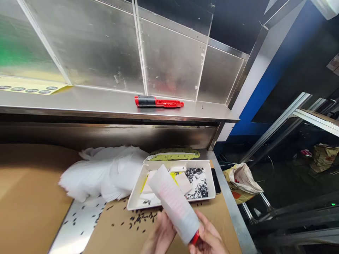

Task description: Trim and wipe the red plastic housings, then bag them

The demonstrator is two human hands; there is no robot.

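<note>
A translucent white packing sleeve (173,204) is held tilted over the front of the worktop, its far end reaching over the white tray. Reddish colour shows through it, and the red end (195,237) of an item sticks out at its lower opening. My right hand (210,237) grips that lower end, thumb and fingers closed around the sleeve and red end. My left hand (163,231) holds the sleeve from its left side, fingers curled partly behind it and slightly blurred. Most of the item is hidden inside.
A white tray (132,203) contains small black pieces (198,181) and pale blocks. More black pieces lie scattered on the cardboard (111,234). White sleeves (106,173) are piled to the left. A red-and-black part (159,102) lies on the metal shelf (106,102). A paper bag (242,183) stands right.
</note>
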